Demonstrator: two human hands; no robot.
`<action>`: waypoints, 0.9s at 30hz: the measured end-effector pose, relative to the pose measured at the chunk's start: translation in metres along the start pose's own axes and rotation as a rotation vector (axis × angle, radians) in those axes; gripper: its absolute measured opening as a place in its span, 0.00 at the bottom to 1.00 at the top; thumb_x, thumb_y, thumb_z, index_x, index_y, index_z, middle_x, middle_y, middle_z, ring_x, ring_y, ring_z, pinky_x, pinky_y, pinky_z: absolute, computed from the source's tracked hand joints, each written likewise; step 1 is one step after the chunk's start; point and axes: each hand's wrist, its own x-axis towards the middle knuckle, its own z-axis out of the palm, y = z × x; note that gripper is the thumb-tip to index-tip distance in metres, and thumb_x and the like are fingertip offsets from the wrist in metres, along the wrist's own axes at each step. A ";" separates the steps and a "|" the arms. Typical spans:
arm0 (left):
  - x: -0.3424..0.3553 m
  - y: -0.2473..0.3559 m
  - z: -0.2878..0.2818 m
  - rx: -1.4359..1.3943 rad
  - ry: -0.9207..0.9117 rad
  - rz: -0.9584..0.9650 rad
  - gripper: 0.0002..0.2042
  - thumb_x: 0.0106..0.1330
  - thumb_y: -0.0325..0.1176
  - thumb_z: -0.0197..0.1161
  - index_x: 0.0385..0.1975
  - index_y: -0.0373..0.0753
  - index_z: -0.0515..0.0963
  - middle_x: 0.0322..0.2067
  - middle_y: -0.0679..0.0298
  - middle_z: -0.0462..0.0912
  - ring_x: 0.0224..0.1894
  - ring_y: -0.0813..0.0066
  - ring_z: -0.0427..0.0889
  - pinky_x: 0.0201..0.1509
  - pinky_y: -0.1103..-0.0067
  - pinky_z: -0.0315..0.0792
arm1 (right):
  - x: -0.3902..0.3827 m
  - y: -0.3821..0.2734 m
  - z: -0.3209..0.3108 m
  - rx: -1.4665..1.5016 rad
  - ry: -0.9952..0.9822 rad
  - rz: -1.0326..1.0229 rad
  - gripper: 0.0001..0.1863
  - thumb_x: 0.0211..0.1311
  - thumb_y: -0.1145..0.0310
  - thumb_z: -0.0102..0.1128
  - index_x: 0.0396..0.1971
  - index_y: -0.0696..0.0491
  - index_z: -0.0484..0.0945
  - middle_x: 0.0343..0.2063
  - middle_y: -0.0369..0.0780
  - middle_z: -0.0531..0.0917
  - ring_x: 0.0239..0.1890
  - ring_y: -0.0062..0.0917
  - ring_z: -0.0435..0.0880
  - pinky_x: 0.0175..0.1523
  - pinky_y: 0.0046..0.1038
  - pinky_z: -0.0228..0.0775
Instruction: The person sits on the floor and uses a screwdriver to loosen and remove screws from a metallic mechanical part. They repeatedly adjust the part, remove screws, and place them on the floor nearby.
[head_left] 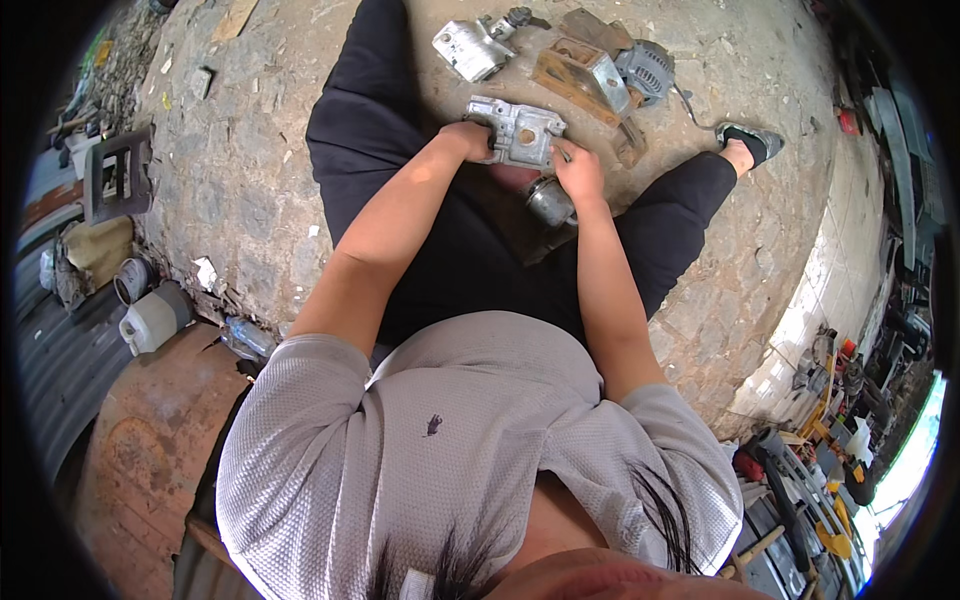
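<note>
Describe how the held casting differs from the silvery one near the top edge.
The held casting is in the left hand and right hand; the upper casting lies on the ground. The held casting shows a round opening; the upper casting bears a dark fitting. Both look silvery.

To your left on the stone floor (230, 150) you have a dark rectangular frame (96, 185), and nearer you a white jug (152, 320). A clear plastic bottle (250, 337) lies near the jug, beside a rust-brown sheet (150, 420); corrugated metal (60, 365) fills your far left. At your right, a jumble of tools and scrap (785, 480) borders a pale tiled strip (805, 310).
</note>
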 end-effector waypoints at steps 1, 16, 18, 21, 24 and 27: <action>-0.001 0.000 0.000 0.002 0.001 0.000 0.27 0.64 0.51 0.65 0.61 0.45 0.79 0.62 0.55 0.80 0.64 0.56 0.79 0.68 0.64 0.73 | 0.001 0.001 0.000 -0.022 -0.031 0.005 0.15 0.62 0.51 0.65 0.44 0.39 0.90 0.41 0.49 0.88 0.47 0.47 0.86 0.54 0.42 0.78; 0.002 -0.008 0.002 -0.005 -0.034 -0.007 0.30 0.65 0.54 0.63 0.63 0.45 0.76 0.64 0.52 0.77 0.65 0.52 0.77 0.69 0.63 0.71 | -0.007 0.001 0.005 -0.025 -0.147 -0.030 0.16 0.63 0.54 0.64 0.46 0.42 0.89 0.44 0.48 0.88 0.50 0.46 0.86 0.56 0.42 0.77; 0.002 -0.005 0.001 -0.002 -0.033 -0.002 0.29 0.65 0.54 0.63 0.63 0.45 0.76 0.64 0.52 0.77 0.65 0.52 0.77 0.68 0.63 0.71 | -0.009 0.001 0.007 -0.011 -0.100 -0.043 0.16 0.65 0.53 0.64 0.47 0.44 0.89 0.45 0.47 0.88 0.51 0.45 0.85 0.57 0.41 0.77; 0.000 -0.003 -0.001 0.004 -0.030 -0.002 0.29 0.65 0.53 0.64 0.63 0.45 0.77 0.63 0.53 0.78 0.64 0.54 0.78 0.68 0.63 0.72 | -0.009 -0.001 0.003 -0.035 -0.114 -0.082 0.18 0.66 0.51 0.64 0.47 0.45 0.89 0.47 0.45 0.87 0.51 0.45 0.85 0.57 0.40 0.76; -0.001 -0.004 0.000 0.000 -0.016 -0.020 0.28 0.65 0.53 0.64 0.62 0.45 0.78 0.63 0.56 0.80 0.65 0.57 0.78 0.68 0.64 0.73 | -0.013 -0.009 -0.007 -0.083 -0.171 -0.057 0.19 0.66 0.49 0.64 0.47 0.46 0.89 0.48 0.44 0.87 0.51 0.45 0.85 0.57 0.40 0.76; -0.002 -0.001 -0.002 0.002 -0.028 -0.013 0.28 0.64 0.53 0.64 0.62 0.44 0.79 0.63 0.56 0.80 0.64 0.57 0.79 0.68 0.64 0.72 | -0.014 -0.002 -0.005 -0.041 -0.092 -0.066 0.18 0.66 0.50 0.65 0.46 0.46 0.89 0.48 0.44 0.87 0.50 0.45 0.85 0.57 0.40 0.76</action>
